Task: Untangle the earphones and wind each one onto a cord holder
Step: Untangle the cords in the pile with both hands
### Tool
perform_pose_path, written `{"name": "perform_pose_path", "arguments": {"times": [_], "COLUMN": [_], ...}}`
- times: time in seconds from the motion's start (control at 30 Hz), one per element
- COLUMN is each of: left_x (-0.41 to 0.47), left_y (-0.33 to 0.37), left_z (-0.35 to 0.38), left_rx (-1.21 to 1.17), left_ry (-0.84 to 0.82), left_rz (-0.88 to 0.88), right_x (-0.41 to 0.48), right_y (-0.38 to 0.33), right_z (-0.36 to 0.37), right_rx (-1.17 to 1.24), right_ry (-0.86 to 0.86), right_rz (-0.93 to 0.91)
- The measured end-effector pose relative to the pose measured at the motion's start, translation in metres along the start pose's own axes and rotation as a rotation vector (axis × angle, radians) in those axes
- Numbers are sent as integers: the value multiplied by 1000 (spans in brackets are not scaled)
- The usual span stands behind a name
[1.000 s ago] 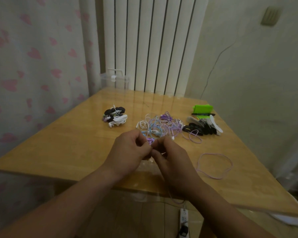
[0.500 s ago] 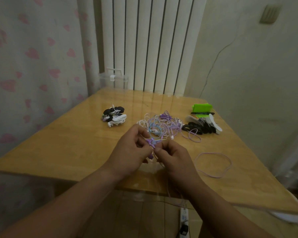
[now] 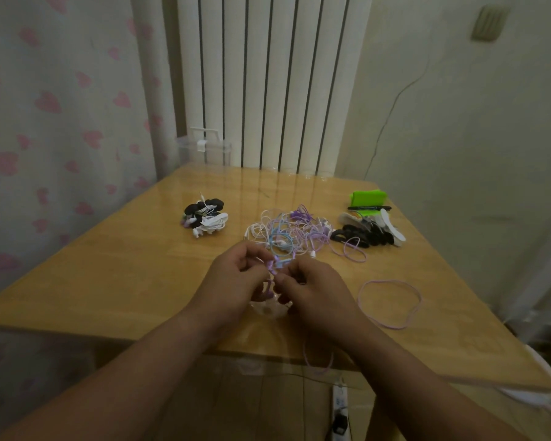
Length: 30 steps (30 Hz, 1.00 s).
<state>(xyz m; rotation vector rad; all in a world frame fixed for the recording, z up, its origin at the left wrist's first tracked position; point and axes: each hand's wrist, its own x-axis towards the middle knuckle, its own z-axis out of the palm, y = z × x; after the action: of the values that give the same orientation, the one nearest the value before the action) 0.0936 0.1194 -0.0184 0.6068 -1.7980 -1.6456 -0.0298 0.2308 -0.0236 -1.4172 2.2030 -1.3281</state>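
At the frame's centre, a purple earphone (image 3: 271,271) was pinched by the curled fingers of both the left hand (image 3: 236,281) and the right hand (image 3: 312,288), below the tangled earphones (image 3: 288,232).

Left hand (image 3: 236,278), right hand (image 3: 315,288): 2, pinching 1 purple earphone (image 3: 272,265). Beyond them: 1 earphone tangle (image 3: 291,232), 1 wound-earphone pile (image 3: 206,218), 1 cord-holder heap (image 3: 371,232).

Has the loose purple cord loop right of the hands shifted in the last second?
No. The loose purple cord loop keeps its spot and shape relative to the pile of black cord holders behind it on the wooden table.
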Motion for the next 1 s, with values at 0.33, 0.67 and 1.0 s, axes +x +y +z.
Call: {"name": "perform_pose_path", "arguments": {"times": [0.33,0.67,1.0], "left_x": [17,37,36], "left_y": [4,18,-13], "left_z": [-20,-12,1], "left_rx": [245,1192,264], "left_ry": [-203,-98,104], "left_rz": [95,526,58], "right_x": [5,42,26], "right_y": [4,2,22], "right_z": [-1,-18,-4], "right_rx": [-161,-231,-260], "right_ry": [66,-125,100], "right_rz": [-231,-321,-318]}}
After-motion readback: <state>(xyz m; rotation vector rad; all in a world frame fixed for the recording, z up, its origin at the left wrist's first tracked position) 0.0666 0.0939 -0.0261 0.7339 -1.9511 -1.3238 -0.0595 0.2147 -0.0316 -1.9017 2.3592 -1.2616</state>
